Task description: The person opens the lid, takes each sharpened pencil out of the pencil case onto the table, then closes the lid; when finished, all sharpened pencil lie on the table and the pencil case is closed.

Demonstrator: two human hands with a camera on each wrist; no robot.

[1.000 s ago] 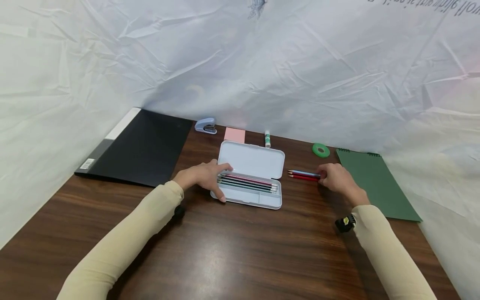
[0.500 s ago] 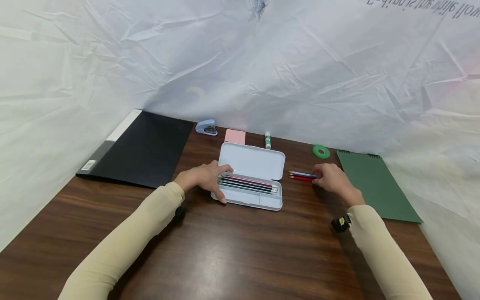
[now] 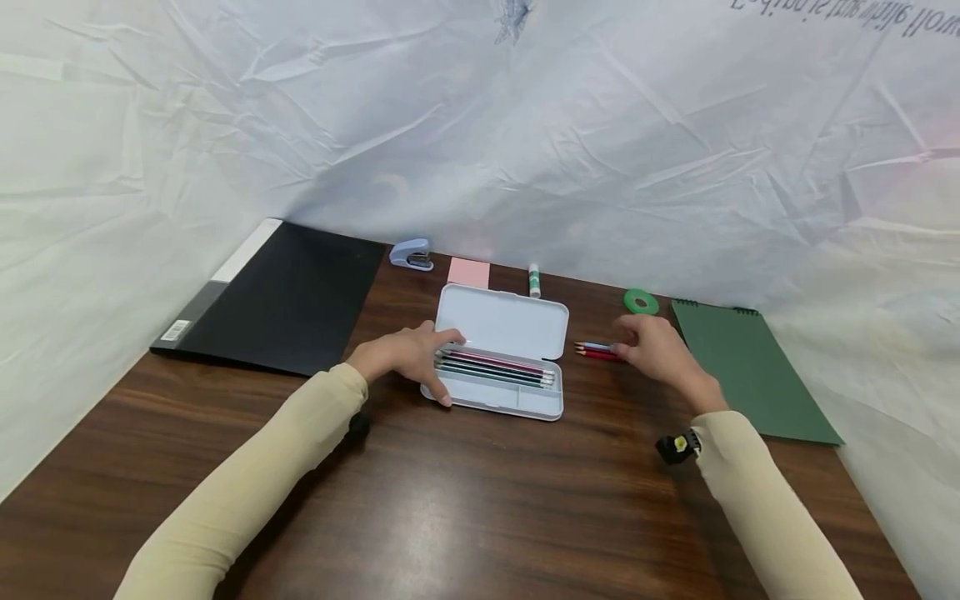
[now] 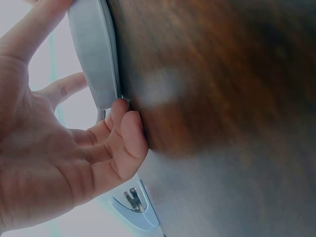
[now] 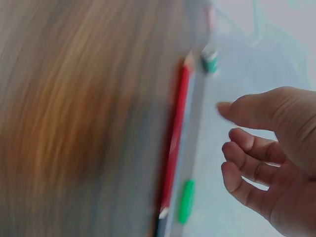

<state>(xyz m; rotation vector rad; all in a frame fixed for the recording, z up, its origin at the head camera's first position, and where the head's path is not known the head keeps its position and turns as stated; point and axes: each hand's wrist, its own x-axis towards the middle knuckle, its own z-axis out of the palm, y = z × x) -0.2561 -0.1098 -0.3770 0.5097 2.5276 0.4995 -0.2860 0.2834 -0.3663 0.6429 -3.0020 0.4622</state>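
An open white pencil case lies mid-table with several pencils side by side in its rear compartment. My left hand holds the left end of the case, thumb at the front edge and fingers toward the hinge. In the left wrist view, fingers curl at the end of the case. To the right of the case, a red pencil and bluish ones lie on the table, tips pointing left. My right hand hovers over their right ends; the right wrist view shows its loosely bent fingers apart from the red pencil.
A black folder lies at the left. Along the back stand or lie a light blue stapler, pink sticky notes, a glue stick and a green tape roll. A green spiral notebook is at the right.
My right hand has shifted left along the pencils, which lie where they were. My left hand and the case have kept their place.
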